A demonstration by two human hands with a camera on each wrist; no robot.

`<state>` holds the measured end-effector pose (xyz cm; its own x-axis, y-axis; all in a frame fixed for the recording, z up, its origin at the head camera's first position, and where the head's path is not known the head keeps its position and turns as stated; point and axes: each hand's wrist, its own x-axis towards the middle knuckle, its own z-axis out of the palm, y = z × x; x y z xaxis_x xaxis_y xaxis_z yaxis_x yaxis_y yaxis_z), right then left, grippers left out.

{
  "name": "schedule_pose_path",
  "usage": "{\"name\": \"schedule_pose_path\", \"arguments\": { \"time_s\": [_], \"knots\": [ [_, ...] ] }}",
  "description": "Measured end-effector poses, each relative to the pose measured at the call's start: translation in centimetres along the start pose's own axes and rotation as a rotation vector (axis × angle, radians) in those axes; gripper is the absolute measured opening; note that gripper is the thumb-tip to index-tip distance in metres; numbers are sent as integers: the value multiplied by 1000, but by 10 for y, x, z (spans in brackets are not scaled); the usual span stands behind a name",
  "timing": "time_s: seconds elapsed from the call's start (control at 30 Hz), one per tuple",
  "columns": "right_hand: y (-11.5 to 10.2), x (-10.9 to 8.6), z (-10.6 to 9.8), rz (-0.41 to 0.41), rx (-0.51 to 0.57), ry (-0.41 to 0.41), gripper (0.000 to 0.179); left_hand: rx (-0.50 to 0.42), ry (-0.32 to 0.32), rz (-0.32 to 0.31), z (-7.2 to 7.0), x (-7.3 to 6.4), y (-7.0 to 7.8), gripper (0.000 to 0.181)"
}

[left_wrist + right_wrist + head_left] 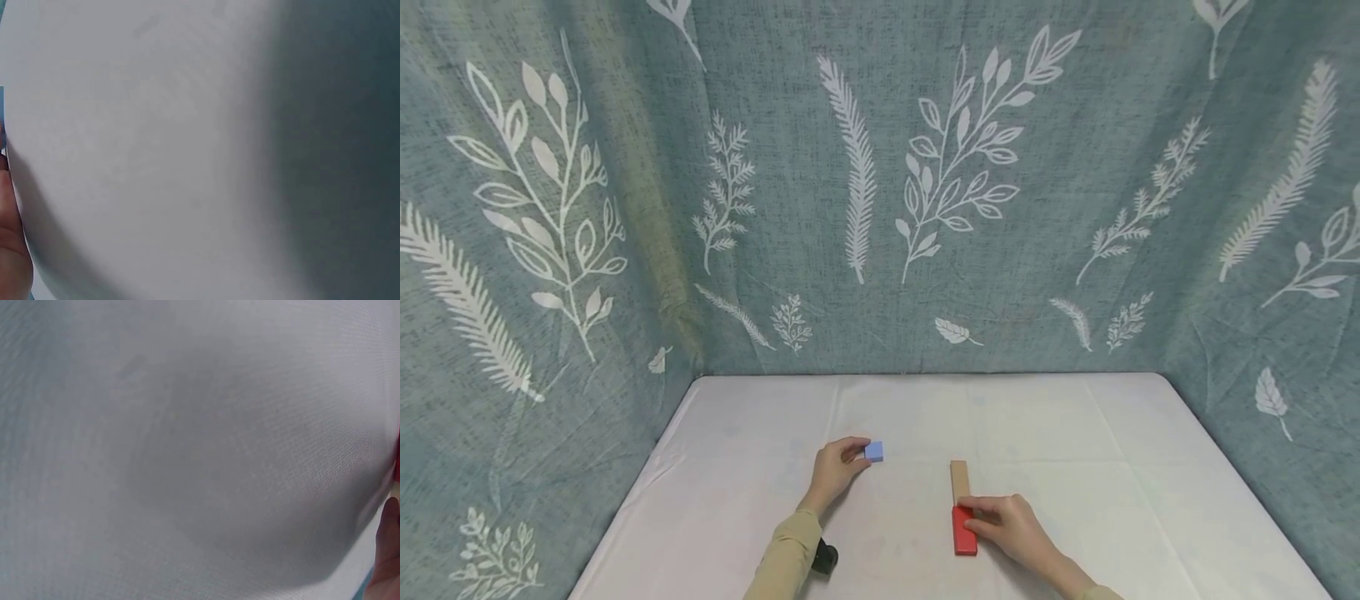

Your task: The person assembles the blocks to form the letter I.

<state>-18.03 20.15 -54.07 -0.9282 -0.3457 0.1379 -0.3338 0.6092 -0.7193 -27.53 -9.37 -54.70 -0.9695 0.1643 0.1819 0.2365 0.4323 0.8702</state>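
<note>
In the head view my left hand point(838, 468) pinches a small blue block point(874, 452) between thumb and fingers, left of the table's middle. A red rectangular block point(964, 533) lies to the right and nearer to me, its long side pointing away. My right hand point(1011, 527) grips this red block from its right side, fingertips near its far end. Beyond it, end to end with the red one, is a plain wooden block point(959, 479). Both wrist views show mostly cloth, with only a sliver of each hand and block at the edge.
A white cloth covers the table point(1037, 417). Green curtains point(880, 167) with white leaf prints hang behind and at both sides. A black device point(825, 558) shows beside the left forearm.
</note>
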Motion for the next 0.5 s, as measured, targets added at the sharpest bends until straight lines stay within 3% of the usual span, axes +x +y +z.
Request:
{"name": "schedule_pose_path", "arguments": {
  "time_s": [0.3,0.5],
  "knots": [
    [-2,0,0,-1,-12,-12,32,39,1,0,-3,-2,6,29],
    [-1,-1,0,-25,-20,7,31,50,30,11,-6,5,16,27]
  ]
}}
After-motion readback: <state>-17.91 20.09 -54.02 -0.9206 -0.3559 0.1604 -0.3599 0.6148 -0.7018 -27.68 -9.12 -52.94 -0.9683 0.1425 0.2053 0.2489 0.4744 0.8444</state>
